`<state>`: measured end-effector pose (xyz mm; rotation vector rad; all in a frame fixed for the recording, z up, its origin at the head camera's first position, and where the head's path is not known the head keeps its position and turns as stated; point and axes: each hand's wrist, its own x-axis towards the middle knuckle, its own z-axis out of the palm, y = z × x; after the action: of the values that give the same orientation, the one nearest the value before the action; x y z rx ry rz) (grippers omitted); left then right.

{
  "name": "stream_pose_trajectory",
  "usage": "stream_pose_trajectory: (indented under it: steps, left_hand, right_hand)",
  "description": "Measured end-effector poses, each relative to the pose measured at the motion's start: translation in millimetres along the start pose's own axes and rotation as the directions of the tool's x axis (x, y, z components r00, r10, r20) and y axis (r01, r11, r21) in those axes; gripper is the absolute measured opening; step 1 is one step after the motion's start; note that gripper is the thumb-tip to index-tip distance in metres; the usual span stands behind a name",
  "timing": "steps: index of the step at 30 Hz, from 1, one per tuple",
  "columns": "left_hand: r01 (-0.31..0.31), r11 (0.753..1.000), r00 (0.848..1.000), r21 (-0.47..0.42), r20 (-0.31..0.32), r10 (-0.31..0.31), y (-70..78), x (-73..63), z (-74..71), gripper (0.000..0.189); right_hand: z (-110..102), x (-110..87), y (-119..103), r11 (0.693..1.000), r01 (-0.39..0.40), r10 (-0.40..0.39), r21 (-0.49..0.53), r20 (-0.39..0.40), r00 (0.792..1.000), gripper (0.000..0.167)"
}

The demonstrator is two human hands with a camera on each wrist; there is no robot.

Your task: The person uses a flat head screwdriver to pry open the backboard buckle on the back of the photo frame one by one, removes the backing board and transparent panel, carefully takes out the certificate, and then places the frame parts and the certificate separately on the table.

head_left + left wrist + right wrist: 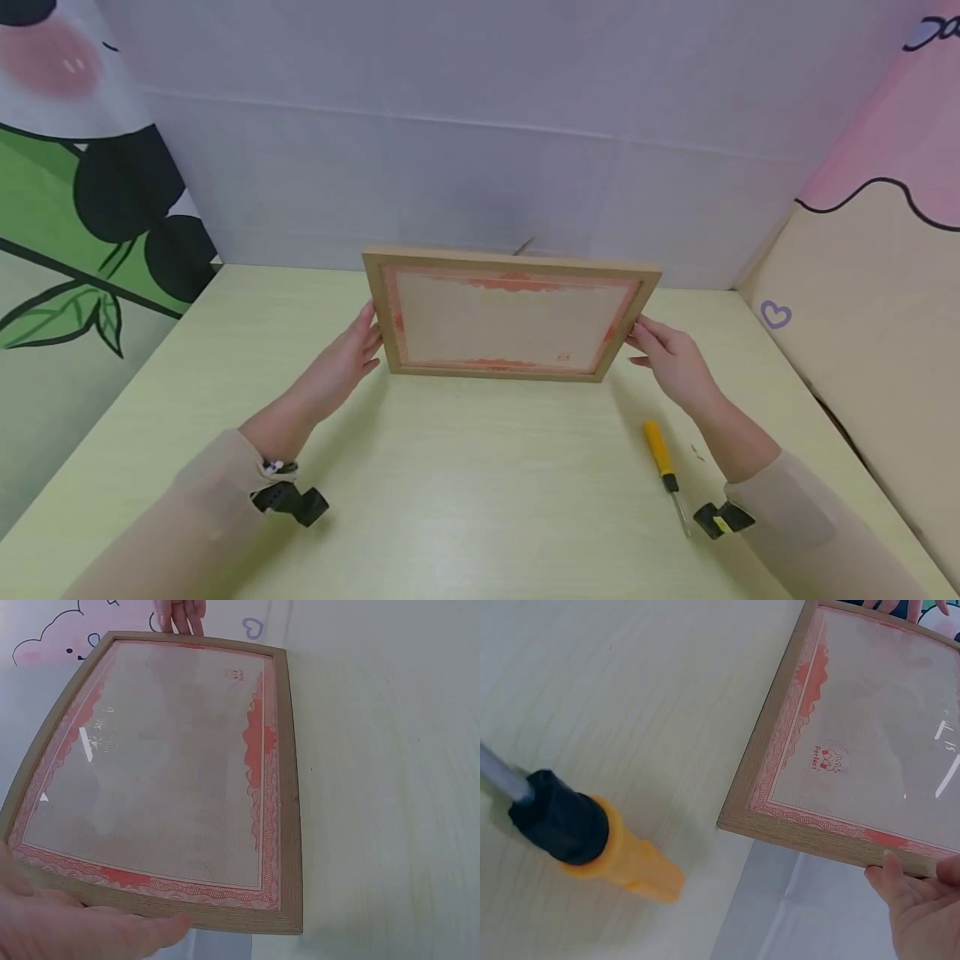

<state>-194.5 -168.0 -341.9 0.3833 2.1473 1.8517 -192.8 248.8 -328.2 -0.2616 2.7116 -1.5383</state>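
Note:
A wooden picture frame [517, 260] stands tilted over the far middle of the table, its glazed front facing me. Behind the glass is a pale certificate sheet [172, 765] with a red patterned border and a small red stamp low in one corner. My left hand [341, 358] holds the frame's left side, fingers along the wooden edge. On the opposite side, my right hand [675, 362] grips the wood between thumb and fingers. A thin pointed piece [523, 246] shows above the top edge, its lower part hidden behind the frame.
A screwdriver [660, 450] with a yellow and black handle lies on the pale table [480, 483], near my right forearm. Small reddish bits [697, 452] lie beside it. A white cloth backdrop [450, 183] rises behind the frame, with printed panels [862, 275] at the sides.

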Motion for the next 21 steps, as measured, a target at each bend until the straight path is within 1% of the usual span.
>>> stream_pose_trajectory:
  steps: [3,5,7,11,14,18,21]
  left_hand:
    - [0.03,0.999,0.999,0.018,0.021,-0.031,3.9,-6.3,0.0,0.07]
    - [0.047,0.999,0.998,0.022,0.027,-0.048,6.8,-10.3,1.1,0.071]
    - [0.056,0.998,0.998,0.025,0.031,-0.057,9.0,-13.9,2.4,0.073]
    - [0.063,0.998,0.997,0.007,0.046,-0.064,11.7,-20.7,3.4,0.077]
    - [0.078,0.995,0.995,-0.061,0.073,-0.073,13.9,-25.2,2.4,0.08]
    - [0.121,0.977,0.989,-0.174,0.108,-0.103,17.5,-29.7,2.4,0.087]
    - [0.143,0.969,0.986,-0.203,0.118,-0.121,19.9,-32.4,4.1,0.092]
  right_hand:
    - [-3.6,-5.5,-1.8,0.999,-0.016,0.017,-0.031,0.032,0.999,0.051]
    - [-6.1,-8.9,-3.7,1.0,-0.019,0.02,-0.021,0.062,0.998,0.052]
    - [-7.8,-11.6,-5.3,1.0,-0.029,0.027,0.01,0.088,0.996,0.052]
    - [-8.3,-16.9,-4.8,0.993,-0.048,0.033,0.105,0.14,0.99,0.055]
    - [-7.6,-21.5,-3.3,0.988,-0.06,0.034,0.141,0.175,0.984,0.058]
    - [-5.2,-28.1,-1.1,0.982,-0.055,0.02,0.183,0.189,0.982,0.06]
    - [-3.2,-32.7,0.2,0.976,-0.054,0.016,0.209,0.179,0.984,0.06]
